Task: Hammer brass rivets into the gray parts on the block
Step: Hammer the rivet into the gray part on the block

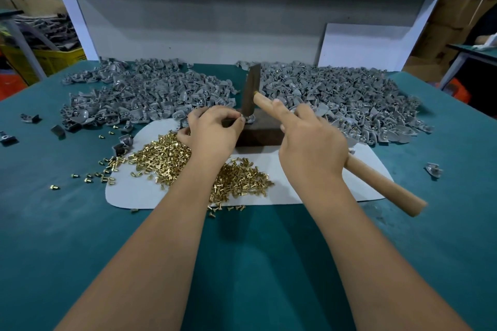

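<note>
- Left hand (212, 129), at frame centre, pinches a gray part (248, 118) against the top of the dark block (259, 133); I cannot make out the rivet under the fingertips.
- Right hand (313, 140) grips the hammer (269, 105) by its wooden handle, index finger laid along it, head hovering just above the part.
- I'd keep the strike short and square, fingertips low and clear of the face.
- Brass rivets (166, 156) lie heaped on the pale mat (139, 191) at lower left of the block; gray parts (336, 91) pile across the upper middle.
</note>
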